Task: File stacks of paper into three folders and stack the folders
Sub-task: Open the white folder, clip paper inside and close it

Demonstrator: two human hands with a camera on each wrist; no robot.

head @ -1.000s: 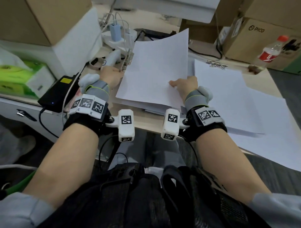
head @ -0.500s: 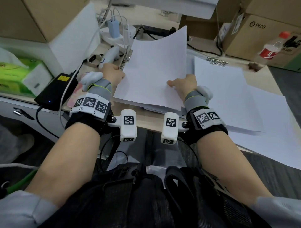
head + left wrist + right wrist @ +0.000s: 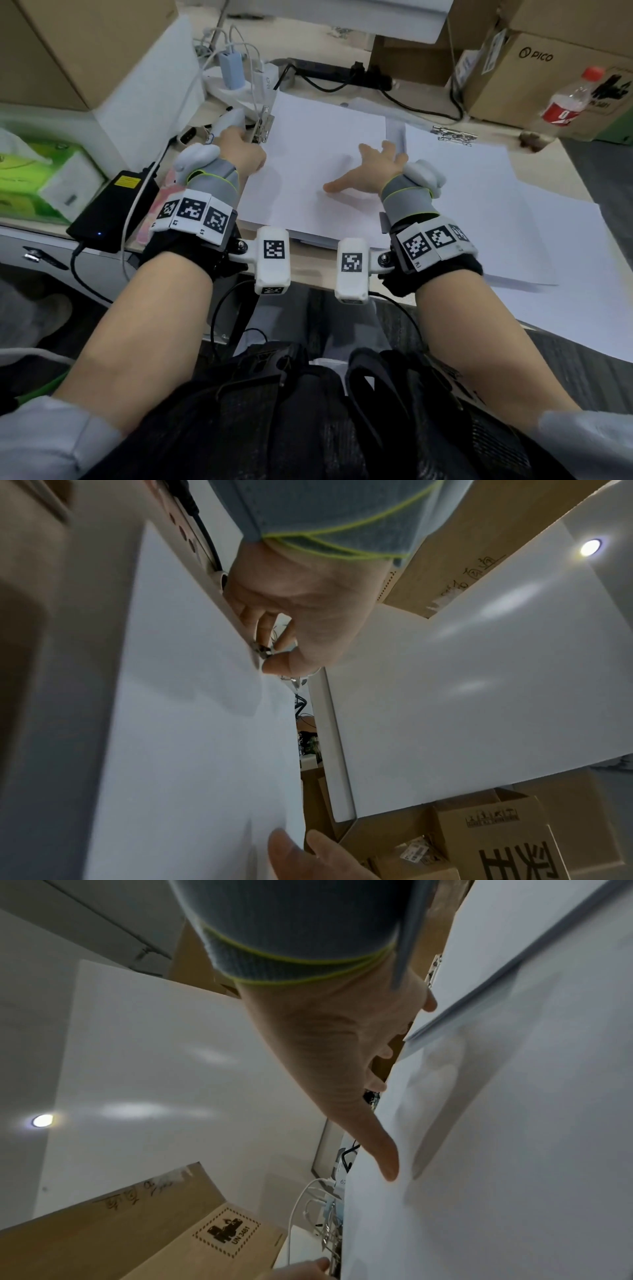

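Observation:
A stack of white paper lies flat on an open folder in the middle of the desk. At the folder's left edge stands its metal clip. My left hand reaches to that clip, and in the left wrist view its fingers and thumb pinch the clip. My right hand rests spread on the paper, its fingers straight and its thumb pressing the sheet. A second folder with paper and its own clip lies just to the right.
More loose paper overhangs the desk's right front. A power strip with chargers and cables sits behind the clip. Cardboard boxes and a bottle stand at the back right. A black power brick and a green tissue pack lie left.
The sheets that stood lifted and curved now lie flat. My right hand let go of their edge and spread out on top. My left hand moved forward onto the clip.

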